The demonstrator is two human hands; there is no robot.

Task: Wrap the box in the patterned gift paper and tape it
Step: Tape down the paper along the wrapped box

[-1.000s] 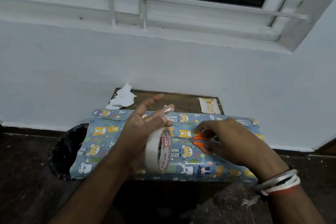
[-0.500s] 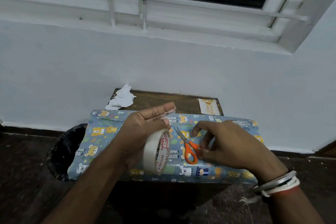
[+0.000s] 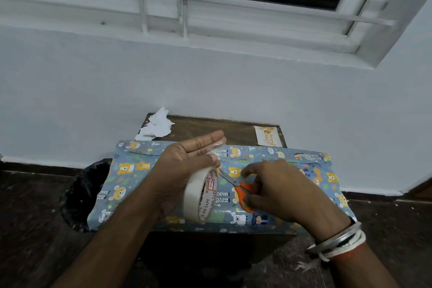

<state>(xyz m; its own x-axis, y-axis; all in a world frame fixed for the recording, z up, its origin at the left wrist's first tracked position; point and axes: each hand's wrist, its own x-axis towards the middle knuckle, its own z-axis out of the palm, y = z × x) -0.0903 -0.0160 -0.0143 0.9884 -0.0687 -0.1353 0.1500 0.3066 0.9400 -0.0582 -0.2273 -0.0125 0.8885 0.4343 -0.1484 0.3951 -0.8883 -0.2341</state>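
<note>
The box (image 3: 131, 177), covered in blue gift paper with bears, lies across a small wooden table (image 3: 210, 127). My left hand (image 3: 184, 168) holds a roll of clear tape (image 3: 201, 196) upright above the box, with a pulled strip of tape stuck along its extended fingertips. My right hand (image 3: 278, 192) grips orange-handled scissors (image 3: 243, 192) just right of the roll. The blades point up-left toward the stretched tape. The paper's seam runs along the far edge of the box.
Torn white paper scraps (image 3: 156, 127) lie at the table's far left corner, a small greeting card (image 3: 267, 135) at the far right. A black bin (image 3: 84, 192) stands left of the table. A white wall and window are behind.
My right hand lifted the scissors off the box and turned their blades toward the tape strip. My left hand straightened its fingers and kept the roll in place.
</note>
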